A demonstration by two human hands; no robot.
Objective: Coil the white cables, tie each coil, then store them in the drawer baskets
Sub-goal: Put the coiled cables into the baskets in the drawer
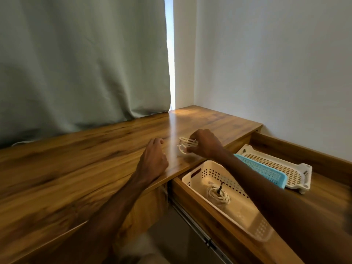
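The right hand (pixel 206 143) is curled over a white cable (pixel 185 143), pinching its loops together. The bundle lies on the desk (pixel 76 159) near the right-hand end, close to the front edge, and some loops stick out to the left of the fingers. The picture is too blurred here to tell whether a tie is on it.

The left hand (pixel 153 159) rests on the desk just to the left, apart from the cable. Its fingers are loosely bent with the tips on the wood, and it holds nothing.

Below the desk's right end the drawer (pixel 200 204) is pulled out. A cream basket (pixel 194 173) sits in the drawer's near left corner, against its front wall. Inside it lies a coil (pixel 218 195) of white cable with a dark plug standing up from its middle. The right forearm crosses above this basket. Beyond the arm, a blue basket (pixel 262 169) leans against a white tray (pixel 276 162), which sits toward the drawer's far side.

A grey-green curtain (pixel 76 63) hangs down to the desk's back edge, and a pale wall (pixel 276 63) runs along the right.
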